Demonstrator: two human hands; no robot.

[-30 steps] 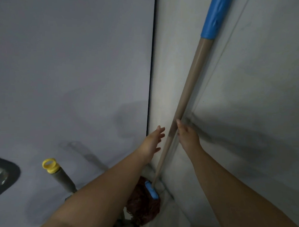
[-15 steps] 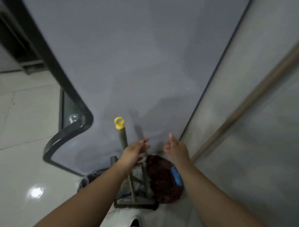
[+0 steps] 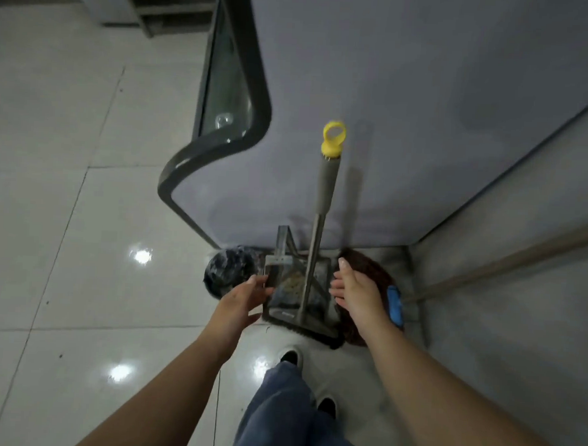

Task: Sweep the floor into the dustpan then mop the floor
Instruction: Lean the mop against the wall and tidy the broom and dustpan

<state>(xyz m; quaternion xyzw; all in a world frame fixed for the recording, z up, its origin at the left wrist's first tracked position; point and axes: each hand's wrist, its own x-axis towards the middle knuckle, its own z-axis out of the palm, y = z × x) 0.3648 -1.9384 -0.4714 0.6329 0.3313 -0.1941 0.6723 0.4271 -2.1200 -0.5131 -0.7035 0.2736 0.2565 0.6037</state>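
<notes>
The metal dustpan [image 3: 296,292] stands on the tiled floor [image 3: 67,213] in the corner where the grey panel [image 3: 409,93] meets the side wall [image 3: 518,300], its tray facing up toward the camera with some brownish debris inside. From its near edge a steel handle [image 3: 322,204] rises upright, sleeved in grey higher up and capped with a yellow ring [image 3: 333,138]. Both hands reach down on either side of the tray, and neither holds anything. The left hand [image 3: 245,298] has its fingers spread and loosely extended, their tips at the tray's left rim; whether they touch it cannot be told. The right hand [image 3: 355,289] is flat with fingers straight and together, just beside the tray's right edge and in front of the reddish-brown mop head [image 3: 371,273], which lies on the floor against the wall. A blue clamp [image 3: 395,306] joins that mop head to a tan pole [image 3: 506,262] that slants off to the right along the wall. Left of the dustpan sits a dark, fuzzy round bundle [image 3: 231,270], touching the base of the panel. A small mark is stamped on the tray's near lip, too small to read; no other writing shows. Blue trouser legs [image 3: 284,414] and dark shoes [image 3: 292,356] stand just behind the dustpan.
</notes>
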